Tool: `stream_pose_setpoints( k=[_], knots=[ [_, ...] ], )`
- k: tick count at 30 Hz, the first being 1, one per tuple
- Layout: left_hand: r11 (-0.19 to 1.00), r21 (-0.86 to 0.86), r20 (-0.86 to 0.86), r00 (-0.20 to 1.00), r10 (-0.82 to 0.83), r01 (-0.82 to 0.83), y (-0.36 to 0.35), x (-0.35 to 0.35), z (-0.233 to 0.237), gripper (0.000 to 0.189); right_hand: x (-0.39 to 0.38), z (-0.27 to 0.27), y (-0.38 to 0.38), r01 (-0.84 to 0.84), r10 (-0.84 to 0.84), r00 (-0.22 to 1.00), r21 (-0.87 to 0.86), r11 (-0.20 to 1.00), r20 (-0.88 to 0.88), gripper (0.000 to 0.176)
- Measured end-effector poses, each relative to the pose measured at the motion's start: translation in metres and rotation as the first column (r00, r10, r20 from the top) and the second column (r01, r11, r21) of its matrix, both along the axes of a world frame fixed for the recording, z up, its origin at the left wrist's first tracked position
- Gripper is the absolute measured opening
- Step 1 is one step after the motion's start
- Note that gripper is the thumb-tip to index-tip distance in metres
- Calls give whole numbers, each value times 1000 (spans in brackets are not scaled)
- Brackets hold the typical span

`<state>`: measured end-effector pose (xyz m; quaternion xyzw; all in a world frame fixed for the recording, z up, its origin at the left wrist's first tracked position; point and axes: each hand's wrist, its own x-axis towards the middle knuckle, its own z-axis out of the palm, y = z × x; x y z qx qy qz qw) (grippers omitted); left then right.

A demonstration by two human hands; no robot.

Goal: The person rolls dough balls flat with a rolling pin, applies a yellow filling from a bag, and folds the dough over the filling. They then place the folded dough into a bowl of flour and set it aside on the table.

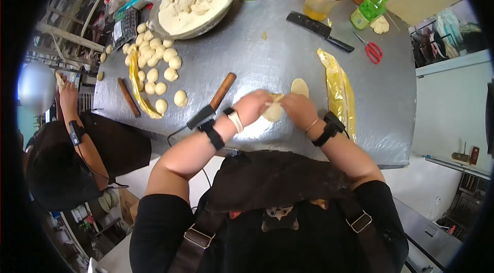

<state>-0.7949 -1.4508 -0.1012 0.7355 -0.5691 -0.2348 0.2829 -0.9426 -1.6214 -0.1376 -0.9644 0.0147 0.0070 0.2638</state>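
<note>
My left hand (pixel 252 107) and my right hand (pixel 299 110) meet over the table close to my body. Between them they pinch a flattened piece of pale dough (pixel 273 113), with fingers closed on its upper edge. What lies under the fingertips is partly hidden. Just beyond my right hand rests a flat oval of dough (pixel 300 86). A wooden rolling pin (pixel 223 91) lies left of my left hand. To the right of my right hand is a long, shiny yellow sheet (pixel 340 92), folded and crumpled.
Several dough balls (pixel 153 56) sit at left beside another rolling pin (pixel 128 97). A floury bowl (pixel 206 31) of dough stands behind them. Farther right are a cleaver (pixel 309 24), red scissors (pixel 373 52) and a green bottle (pixel 369 11). A co-worker's arm (pixel 85 141) is at far left.
</note>
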Motion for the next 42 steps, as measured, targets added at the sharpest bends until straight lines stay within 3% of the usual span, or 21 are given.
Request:
stream_pose_setpoints(
  k=[1, 3, 4, 7, 8, 9, 11, 15, 17, 20, 23, 25, 26, 27, 29, 32, 35, 37, 38, 41, 42],
  knots=[
    [994, 105, 0, 999, -39, 39, 15, -18, -9, 30, -17, -2, 14, -54, 49, 995, -58, 997, -85, 28],
    [995, -39, 258, 963, -80, 93, 49, -57, -44, 39, -50, -8, 42, -47, 68, 991, -186, 981, 111, 35],
    [997, 13, 254, 964, -76, 76, 61, -67, -41, 49, -59, -7, 52, -33, 85, 974, -245, 969, 208, 39],
    [983, 124, 286, 943, -168, 138, 59, -58, -29, 49, -61, 16, 58, -37, 20, 998, -336, 941, -54, 51],
    [974, 195, 251, 954, -163, 115, 56, -50, -20, 49, -59, 25, 59, 17, -27, 999, -347, 938, -22, 52],
    [999, 38, 354, 934, -38, 26, 50, -48, 9, 45, -50, 33, 55, 72, -71, 997, -364, 929, 17, 54],
    [998, 62, 510, 860, -19, -15, 57, -42, -27, 43, -51, 27, 56, 110, -116, 993, -371, 922, 7, 55],
    [953, 303, 426, 894, -139, 4, 34, -24, 14, 42, -37, 28, 50, 152, -186, 981, -361, 920, -60, 52],
    [1000, -16, 535, 845, -13, 25, 44, -20, -32, 38, -25, 26, 39, 176, -199, 980, -376, 910, -23, 50],
    [993, 104, 560, 822, -102, 53, 29, -4, -24, 39, -27, 2, 33, 143, -171, 985, -402, 904, -35, 48],
    [997, -33, 561, 827, -44, 75, 29, 3, -32, 35, -17, 17, 30, 129, -174, 982, -409, 904, -76, 45],
    [990, 27, 621, 774, -127, 142, 16, 20, -37, 31, -17, 4, 26, 115, -125, 992, -442, 890, 7, 43],
    [983, 63, 640, 749, -172, 173, 9, 26, -40, 29, -17, 7, 17, 140, -174, 982, -350, 926, -68, 41],
    [923, 353, 461, 829, -316, 155, -14, 37, 4, 28, -6, 32, 1, 173, -215, 966, -257, 951, -146, 38],
    [973, 225, 155, 988, 12, -47, -50, 63, 3, 24, 22, 40, -50, 284, -312, 932, -167, 944, -182, 32],
    [995, 64, -4, 997, 74, -74, -100, 36, -20, 19, 20, 4, -87, 423, -432, 885, -91, 902, -175, 23],
    [978, -174, 196, 969, 151, -117, -127, 1, -66, 16, 25, -3, -87, 454, -443, 884, 46, 890, -150, 20],
    [980, -104, -90, 983, 159, -168, -132, 3, -69, 13, 16, -3, -84, 477, -472, 878, 204, 855, -76, 18],
    [981, -57, -237, 957, 167, -185, -130, 1, -73, 12, 4, -4, -81, 536, -533, 837, 387, 750, -125, 16],
    [981, -30, -339, 925, 171, -192, -95, -25, -22, 13, -34, 26, -54, 515, -540, 841, 359, 779, -33, 16],
    [981, -162, -196, 978, 71, -104, -83, -36, -24, 17, -45, 18, -46, 450, -447, 893, 149, 881, -55, 17]
  ],
)
